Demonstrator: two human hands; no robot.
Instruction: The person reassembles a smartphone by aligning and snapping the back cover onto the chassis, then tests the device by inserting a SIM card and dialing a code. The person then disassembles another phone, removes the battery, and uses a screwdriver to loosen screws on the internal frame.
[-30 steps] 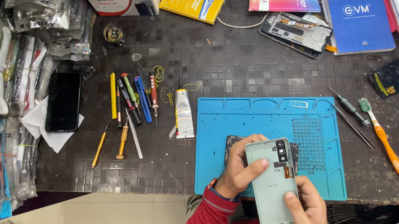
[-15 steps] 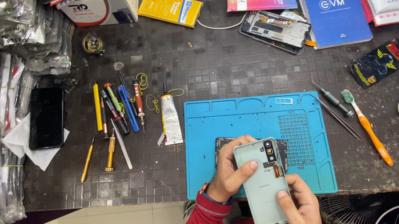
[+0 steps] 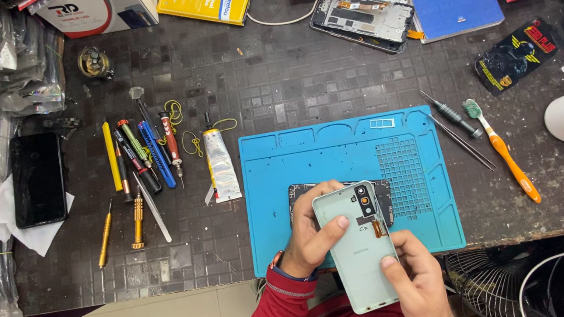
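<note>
We hold the pale green phone back cover w/ both hands, over the near edge of the blue silicone work mat. Left hand: fingers closed on the cover's left edge, thumb pressed flat on its face. Right hand: clamped on the lower right edge, thumb on the face. Cover is tilted, camera cut-out end away from us, a small orange flex visible on its right side. Directly beneath lies a dark phone body on the mat, mostly hidden; contact btwn the two can't be judged.

Left of mat: white glue tube, then a row of coloured screwdrivers. Right of mat: orange-handled brush and a black screwdriver. An opened phone frame lies at the far side of the desk.
</note>
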